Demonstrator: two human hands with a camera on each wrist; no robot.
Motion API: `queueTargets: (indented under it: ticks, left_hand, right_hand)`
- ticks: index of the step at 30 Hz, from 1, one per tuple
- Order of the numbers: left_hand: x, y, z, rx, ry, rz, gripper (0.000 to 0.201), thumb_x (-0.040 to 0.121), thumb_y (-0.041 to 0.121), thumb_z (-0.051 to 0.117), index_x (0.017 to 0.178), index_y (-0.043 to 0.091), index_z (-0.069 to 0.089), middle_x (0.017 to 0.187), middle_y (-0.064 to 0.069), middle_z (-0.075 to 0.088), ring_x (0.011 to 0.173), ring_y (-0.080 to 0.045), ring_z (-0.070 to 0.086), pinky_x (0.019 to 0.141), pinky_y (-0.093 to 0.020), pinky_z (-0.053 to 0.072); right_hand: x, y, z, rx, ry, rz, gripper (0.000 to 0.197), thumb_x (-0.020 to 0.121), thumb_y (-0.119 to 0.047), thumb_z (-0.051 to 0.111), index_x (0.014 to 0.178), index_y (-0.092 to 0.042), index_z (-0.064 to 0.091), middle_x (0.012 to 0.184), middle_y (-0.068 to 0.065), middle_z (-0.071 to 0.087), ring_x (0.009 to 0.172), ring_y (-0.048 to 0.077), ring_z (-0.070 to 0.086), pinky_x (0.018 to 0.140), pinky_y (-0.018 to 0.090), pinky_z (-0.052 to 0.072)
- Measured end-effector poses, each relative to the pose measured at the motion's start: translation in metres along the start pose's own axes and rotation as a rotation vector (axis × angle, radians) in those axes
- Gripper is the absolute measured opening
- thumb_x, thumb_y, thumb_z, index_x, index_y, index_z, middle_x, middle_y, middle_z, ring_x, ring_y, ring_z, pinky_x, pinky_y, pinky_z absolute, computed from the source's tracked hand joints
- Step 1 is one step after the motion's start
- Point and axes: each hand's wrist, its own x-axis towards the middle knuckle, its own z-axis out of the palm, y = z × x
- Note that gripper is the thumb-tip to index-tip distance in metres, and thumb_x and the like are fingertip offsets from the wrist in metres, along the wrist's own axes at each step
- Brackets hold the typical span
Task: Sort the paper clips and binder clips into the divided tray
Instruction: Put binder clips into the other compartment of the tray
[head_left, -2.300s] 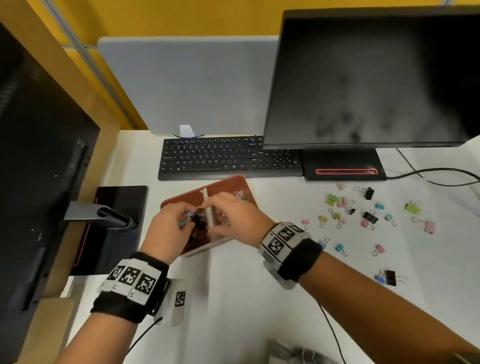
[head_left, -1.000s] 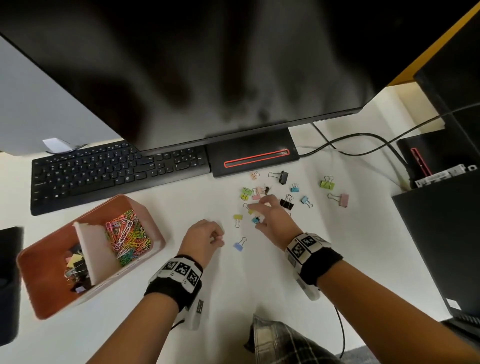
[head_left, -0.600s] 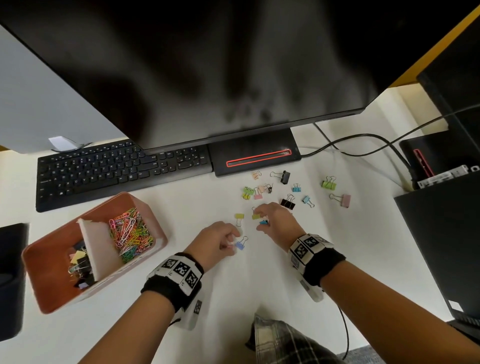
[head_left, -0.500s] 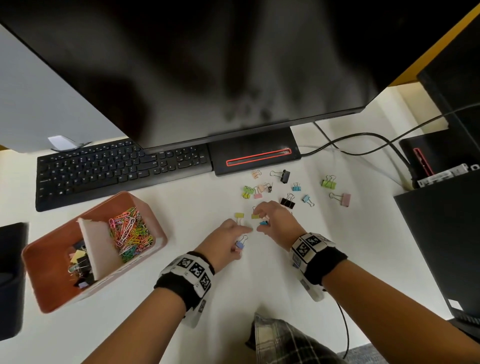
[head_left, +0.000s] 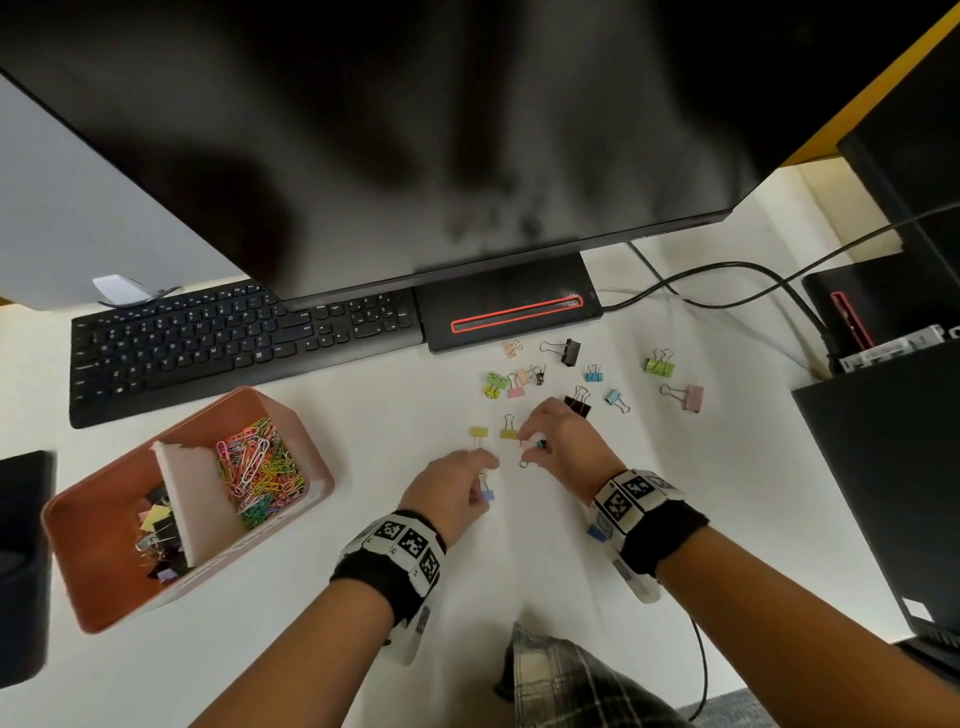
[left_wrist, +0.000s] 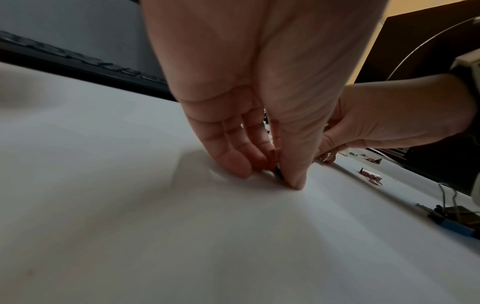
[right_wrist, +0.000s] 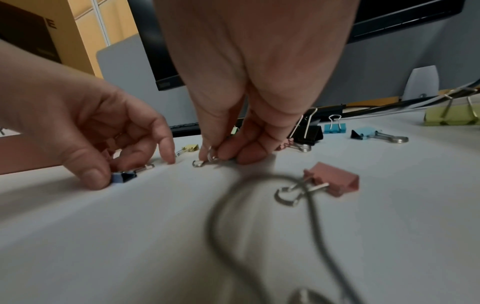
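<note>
On the white surface (head_left: 311, 649), in front of the monitor, my left grip (head_left: 451, 492) pinches a small blue binder clip (right_wrist: 124, 177). My right grip (head_left: 563, 444) is closed on the wire handles of a pink binder clip (head_left: 529, 445). The divided tray (head_left: 98, 587) stands well apart to the left, with paper clips (head_left: 257, 470) in its far compartment.

Bare forearms; black wristbands (head_left: 388, 574) with white coded-marker blocks (head_left: 628, 498); plaid clothing (head_left: 571, 680).

binder clips (head_left: 576, 382) loose on desk, paper clips (head_left: 258, 470) in tray (head_left: 98, 587)
</note>
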Motion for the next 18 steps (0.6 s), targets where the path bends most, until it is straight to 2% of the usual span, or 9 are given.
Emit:
queueTargets:
  ticks: [2, 4, 6, 9, 12, 14, 16, 18]
  left_hand:
    - [0.001, -0.002, 0.001, 0.008, -0.008, 0.013, 0.026, 0.081, 0.009, 0.062, 0.105, 0.019, 0.06, 0.079, 0.011, 0.046, 0.074, -0.013, 0.053, 0.078, -0.026, 0.047]
    - [0.002, -0.003, 0.001, 0.061, -0.021, 0.01, 0.013, 0.08, 0.01, 0.063, 0.091, 0.018, 0.064, 0.085, 0.007, 0.047, 0.076, -0.012, 0.052, 0.075, -0.023, 0.043]
    - [0.002, -0.004, 0.001, 0.086, -0.014, -0.001, 0.007, 0.081, 0.011, 0.064, 0.086, 0.016, 0.065, 0.087, 0.006, 0.044, 0.073, -0.011, 0.05, 0.073, -0.018, 0.038]
    - [0.003, -0.005, -0.001, 0.061, 0.009, 0.014, 0.012, 0.082, 0.009, 0.063, 0.093, 0.013, 0.065, 0.09, 0.005, 0.04, 0.07, -0.009, 0.046, 0.072, -0.01, 0.033]
    - [0.0, -0.007, -0.008, -0.011, 0.007, 0.021, 0.027, 0.082, 0.009, 0.063, 0.108, 0.017, 0.062, 0.081, 0.01, 0.041, 0.068, -0.002, 0.046, 0.067, 0.0, 0.031]
    - [-0.002, -0.008, -0.013, -0.1, 0.025, -0.013, 0.037, 0.079, 0.008, 0.067, 0.114, 0.02, 0.059, 0.077, 0.01, 0.047, 0.069, 0.007, 0.05, 0.075, -0.003, 0.036]
    - [-0.002, -0.011, -0.017, -0.147, 0.04, -0.045, 0.039, 0.077, 0.008, 0.07, 0.112, 0.021, 0.059, 0.073, 0.009, 0.05, 0.07, 0.012, 0.053, 0.079, -0.011, 0.044]
    - [0.001, -0.012, -0.018, -0.063, 0.037, -0.043, 0.039, 0.076, 0.012, 0.071, 0.111, 0.023, 0.059, 0.075, 0.008, 0.053, 0.074, 0.002, 0.053, 0.079, -0.016, 0.043]
  right_hand:
    - [0.0, 0.001, 0.001, 0.006, -0.004, -0.008, 0.015, 0.077, -0.008, 0.069, 0.091, -0.008, 0.065, 0.101, 0.003, 0.057, 0.076, 0.009, 0.046, 0.074, 0.02, 0.037]
    - [-0.002, 0.002, 0.0, -0.012, -0.044, -0.02, 0.007, 0.08, -0.008, 0.065, 0.086, -0.012, 0.062, 0.092, 0.0, 0.058, 0.074, 0.009, 0.047, 0.074, 0.021, 0.036]
    - [-0.003, 0.002, 0.0, -0.029, -0.088, -0.029, 0.008, 0.082, -0.01, 0.063, 0.087, -0.016, 0.06, 0.086, -0.004, 0.055, 0.071, 0.006, 0.047, 0.073, 0.022, 0.036]
    - [-0.004, 0.003, -0.002, 0.006, -0.111, -0.024, 0.021, 0.083, -0.011, 0.064, 0.104, -0.016, 0.062, 0.095, -0.006, 0.049, 0.067, -0.003, 0.044, 0.073, 0.017, 0.036]
    - [-0.004, 0.005, -0.008, -0.017, -0.186, -0.036, 0.032, 0.081, -0.01, 0.067, 0.112, -0.018, 0.063, 0.104, -0.005, 0.044, 0.069, -0.001, 0.046, 0.073, 0.011, 0.037]
    - [-0.005, 0.004, -0.01, -0.072, -0.253, -0.029, 0.038, 0.08, -0.009, 0.068, 0.116, -0.019, 0.062, 0.106, -0.005, 0.04, 0.079, 0.01, 0.052, 0.08, 0.018, 0.041]
    - [-0.006, 0.004, -0.011, -0.133, -0.286, -0.036, 0.039, 0.08, -0.008, 0.067, 0.117, -0.019, 0.062, 0.106, -0.004, 0.038, 0.087, 0.016, 0.052, 0.085, 0.023, 0.043]
    - [-0.007, 0.003, -0.011, -0.136, -0.281, -0.039, 0.031, 0.082, -0.009, 0.066, 0.111, -0.018, 0.064, 0.106, -0.001, 0.041, 0.089, 0.017, 0.051, 0.086, 0.025, 0.045]
